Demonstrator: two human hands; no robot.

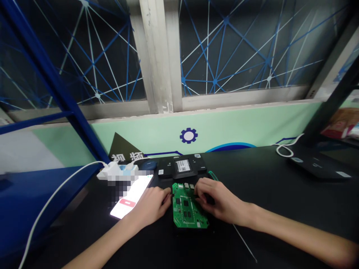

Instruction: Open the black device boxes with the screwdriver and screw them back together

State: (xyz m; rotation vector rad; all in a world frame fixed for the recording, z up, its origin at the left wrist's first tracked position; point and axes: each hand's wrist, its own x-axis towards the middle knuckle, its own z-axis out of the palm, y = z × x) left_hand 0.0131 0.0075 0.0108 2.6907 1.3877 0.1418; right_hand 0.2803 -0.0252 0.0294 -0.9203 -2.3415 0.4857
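Centrally, green circuit board (188, 210) between left hand (151, 207), right hand (220, 201).

Circuit board (189, 210) flat on the table (280, 194), with the left hand (151, 207) touching its left edge and the right hand (221, 201) lying over its right edge. Left of the board, past the left hand, a lit phone (131, 200); behind the phone, a power strip (116, 172) with a cable (56, 194) trailing off to the left. Directly behind the board, a flat box (182, 167); far right of the board, near the table's back edge, a second device (316, 164) with a looped cord (286, 147).
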